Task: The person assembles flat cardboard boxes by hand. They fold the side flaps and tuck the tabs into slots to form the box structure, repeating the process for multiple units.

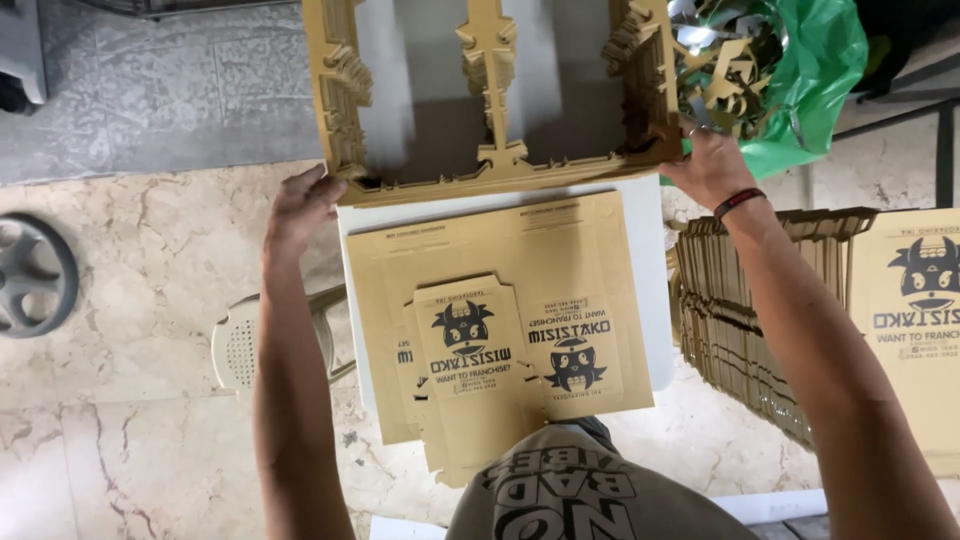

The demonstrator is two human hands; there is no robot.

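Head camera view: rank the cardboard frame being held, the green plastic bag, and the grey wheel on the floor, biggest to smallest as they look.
1. Cardboard frame, held by the left hand and right hand.
2. Green plastic bag, partly cut off.
3. Grey wheel, also cut off by the edge.

Counted: the cardboard things and the rest

One tan cardboard frame with cut-out holes [500, 165] is seen, two printed flat tan box pieces [470, 350], one green plastic bag [815, 90], one grey wheel [35, 275], and one big stack of tan cardboard sheets [740, 320].
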